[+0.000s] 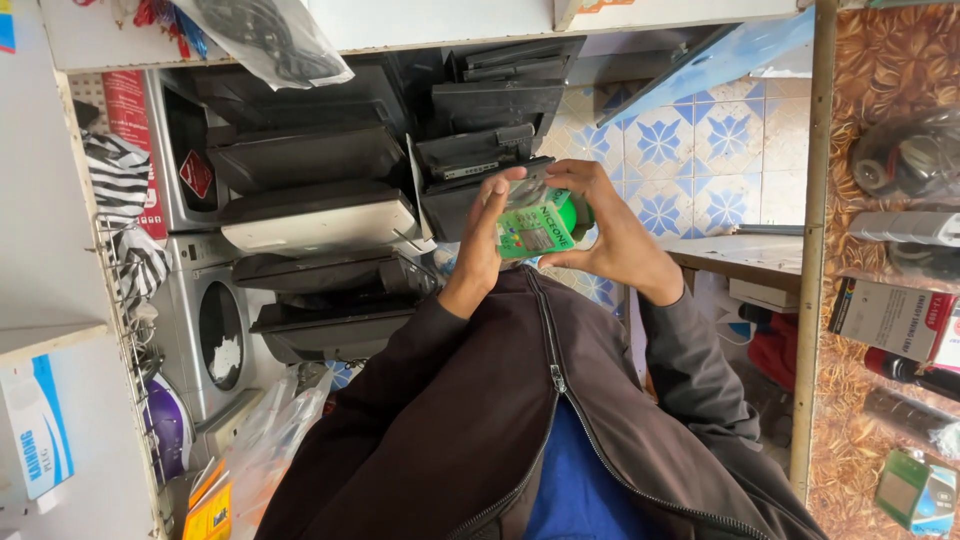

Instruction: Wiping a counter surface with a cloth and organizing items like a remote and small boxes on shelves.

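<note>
Stack of dark laptops (320, 215) on shelves, blue-and-white patterned floor tiles (700, 150), clear plastic bag of black cables (270, 35), grey washing machine (215, 335) w/ round door, striped cloth (115, 175), small boxes (890, 320) on brown floral shelf (880, 60) at rt, white box (35, 425) at lt.

A single head-worn camera looks steeply down the person's chest, close to the raised hands (550, 230), floor beyond.
</note>
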